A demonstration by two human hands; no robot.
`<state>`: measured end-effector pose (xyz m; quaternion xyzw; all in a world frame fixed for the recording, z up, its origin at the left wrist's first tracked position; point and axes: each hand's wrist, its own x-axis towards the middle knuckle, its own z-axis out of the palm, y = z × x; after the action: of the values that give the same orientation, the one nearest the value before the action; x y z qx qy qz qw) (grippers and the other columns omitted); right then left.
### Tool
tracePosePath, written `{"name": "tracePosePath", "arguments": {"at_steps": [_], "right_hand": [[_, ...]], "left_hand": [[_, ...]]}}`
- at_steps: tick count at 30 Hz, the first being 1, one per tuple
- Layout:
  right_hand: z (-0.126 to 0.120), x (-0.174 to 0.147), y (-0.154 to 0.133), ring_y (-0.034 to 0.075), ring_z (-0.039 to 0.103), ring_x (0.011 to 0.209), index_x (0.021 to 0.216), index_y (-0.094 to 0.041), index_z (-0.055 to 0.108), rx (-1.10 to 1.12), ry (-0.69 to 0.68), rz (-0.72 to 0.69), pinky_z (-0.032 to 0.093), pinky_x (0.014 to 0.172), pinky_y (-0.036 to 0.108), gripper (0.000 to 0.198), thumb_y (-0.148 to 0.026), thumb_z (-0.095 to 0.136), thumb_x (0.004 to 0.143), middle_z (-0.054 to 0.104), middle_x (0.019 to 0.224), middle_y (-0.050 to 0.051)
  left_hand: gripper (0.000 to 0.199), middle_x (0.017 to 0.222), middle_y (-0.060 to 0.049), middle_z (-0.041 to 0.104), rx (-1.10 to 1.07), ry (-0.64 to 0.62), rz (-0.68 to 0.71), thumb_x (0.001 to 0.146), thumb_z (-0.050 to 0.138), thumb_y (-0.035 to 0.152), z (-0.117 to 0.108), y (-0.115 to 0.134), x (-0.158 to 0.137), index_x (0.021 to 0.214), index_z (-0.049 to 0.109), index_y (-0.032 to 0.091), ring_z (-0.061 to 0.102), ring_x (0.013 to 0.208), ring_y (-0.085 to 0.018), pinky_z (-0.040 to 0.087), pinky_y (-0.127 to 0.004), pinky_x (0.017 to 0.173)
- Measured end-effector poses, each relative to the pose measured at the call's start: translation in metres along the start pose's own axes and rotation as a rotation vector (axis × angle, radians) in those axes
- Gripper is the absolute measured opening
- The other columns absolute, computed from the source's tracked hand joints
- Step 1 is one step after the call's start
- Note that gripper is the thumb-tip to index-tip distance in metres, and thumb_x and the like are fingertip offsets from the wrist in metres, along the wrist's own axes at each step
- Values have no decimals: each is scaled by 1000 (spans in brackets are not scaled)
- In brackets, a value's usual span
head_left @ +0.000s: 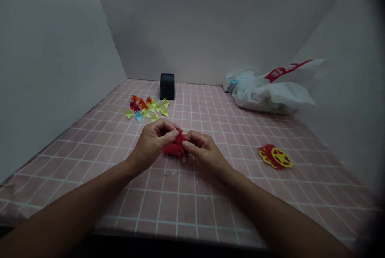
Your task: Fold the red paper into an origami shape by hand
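Note:
Between my hands, above the middle of the table, is a piece of folded red paper point(179, 139). My left hand point(155, 139) pinches its upper left part between thumb and fingers. From the other side, my right hand point(206, 151) grips its right edge with thumb and fingertips. Beneath the folded piece lies more red paper point(171, 150), with a sliver of yellow showing behind; the hands hide most of both. Beyond my left hand sit several small folded paper pieces point(146, 107) in yellow, orange, red and blue, grouped close together.
A dark phone point(167, 86) stands propped near the back wall. At the back right lies a white plastic bag point(267, 93) beside a tissue box point(228, 84). Red and yellow paper cut-outs point(276, 157) are stacked to the right on the pink checked tablecloth point(156, 214). Pale walls enclose three sides.

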<state>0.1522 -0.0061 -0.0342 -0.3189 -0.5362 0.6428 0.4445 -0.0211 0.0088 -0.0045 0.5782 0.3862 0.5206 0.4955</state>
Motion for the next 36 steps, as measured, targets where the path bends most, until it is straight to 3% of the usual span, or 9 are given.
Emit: {"name": "tracePosePath", "arguments": {"at_steps": [9, 19, 28, 36], "right_hand": [[4, -1, 1, 12, 54, 53, 79, -21, 59, -14, 27, 33, 39, 53, 25, 29, -46, 73, 83, 62, 63, -3], [5, -1, -2, 13, 50, 63, 71, -20, 62, -160, 165, -104, 39, 63, 28, 23, -36, 69, 85, 58, 68, -2], [6, -3, -2, 13, 49, 63, 67, -20, 60, -226, 182, -75, 39, 62, 28, 26, -37, 66, 85, 57, 67, -1], [5, -2, -2, 13, 48, 63, 69, -20, 58, -232, 162, -74, 37, 61, 28, 28, -39, 64, 88, 56, 67, -1]], "left_hand": [[13, 77, -2, 69, 61, 33, 7, 72, 73, 24, 2, 4, -1, 65, 64, 18, 63, 72, -15, 52, -29, 70], [13, 77, -1, 66, 73, -13, -32, 73, 76, 23, 2, 0, -3, 74, 64, 18, 62, 72, -14, 51, -27, 68], [24, 80, 2, 63, -32, -6, -75, 70, 77, 18, 4, -2, -2, 88, 62, 19, 62, 75, -12, 52, -25, 70], [17, 79, 3, 60, 24, 20, 3, 73, 74, 17, 4, -2, -3, 80, 59, 19, 58, 73, -11, 49, -25, 71]]}}
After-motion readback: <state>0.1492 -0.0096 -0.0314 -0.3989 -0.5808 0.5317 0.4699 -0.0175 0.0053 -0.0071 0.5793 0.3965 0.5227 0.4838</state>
